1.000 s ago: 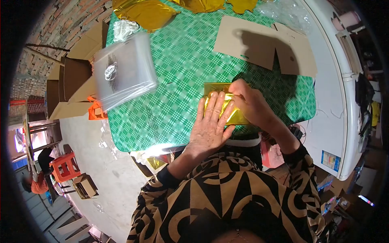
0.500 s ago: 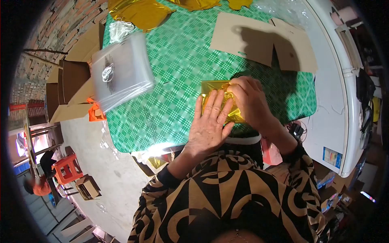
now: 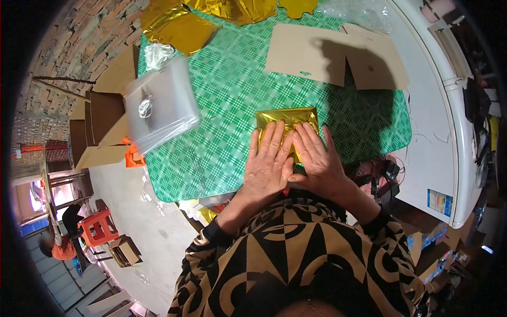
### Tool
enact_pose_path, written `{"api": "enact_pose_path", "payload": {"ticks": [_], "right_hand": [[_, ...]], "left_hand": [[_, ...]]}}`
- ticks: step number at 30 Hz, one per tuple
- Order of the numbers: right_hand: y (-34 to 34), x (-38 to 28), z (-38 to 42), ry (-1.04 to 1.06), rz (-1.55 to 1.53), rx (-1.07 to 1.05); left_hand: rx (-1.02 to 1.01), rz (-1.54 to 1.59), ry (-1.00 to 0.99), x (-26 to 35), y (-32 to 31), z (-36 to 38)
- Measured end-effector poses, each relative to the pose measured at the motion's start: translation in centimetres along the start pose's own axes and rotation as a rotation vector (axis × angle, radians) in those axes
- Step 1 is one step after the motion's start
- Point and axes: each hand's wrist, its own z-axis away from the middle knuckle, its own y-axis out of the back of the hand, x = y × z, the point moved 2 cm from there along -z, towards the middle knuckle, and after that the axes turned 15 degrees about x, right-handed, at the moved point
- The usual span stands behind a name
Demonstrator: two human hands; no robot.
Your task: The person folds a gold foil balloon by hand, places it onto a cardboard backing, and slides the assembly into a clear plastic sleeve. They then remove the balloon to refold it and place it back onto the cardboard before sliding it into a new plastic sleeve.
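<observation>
A folded sheet of shiny gold foil (image 3: pixel 288 115) lies at the front edge of the green checked table (image 3: pixel 227 100). My left hand (image 3: pixel 267 161) rests flat on the foil's left part, its fingers spread and pointing away from me. Beside it, my right hand (image 3: pixel 318 158) lies flat on the foil's right part, palm down, with the thumb and little finger apart from the others. The two hands nearly meet in the middle and cover most of the lower foil.
Clear plastic bags (image 3: pixel 163 105) with white string lie at the table's left. Gold foil pieces (image 3: pixel 185 29) are at the far edge, brown cardboard (image 3: pixel 301 50) at the far right. A white appliance (image 3: pixel 428 137) borders the right side. A red stool (image 3: pixel 99 227) and a person (image 3: pixel 63 249) are lower left.
My right hand has gone from bent fingers at the foil's upper right to lying flat on it. My left hand stays flat. The view has shifted slightly.
</observation>
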Motion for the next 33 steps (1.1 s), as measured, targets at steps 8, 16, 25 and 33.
{"api": "enact_pose_path", "payload": {"ticks": [8, 16, 25, 33], "right_hand": [[0.9, -0.2, -0.1, -0.017, -0.095, 0.036], [0.8, -0.2, -0.1, -0.061, -0.148, -0.011], [0.9, -0.4, -0.3, -0.076, -0.097, -0.054], [1.0, -0.6, -0.7, -0.020, -0.111, 0.009]], "left_hand": [[0.096, 0.171, 0.062, -2.1, 4.3, -4.6], [-0.003, 0.211, 0.036, -7.6, 6.8, -9.2], [0.050, -0.064, 0.039, -8.7, 8.2, -1.1], [0.019, -0.239, 0.023, -10.0, 7.2, 1.7]]}}
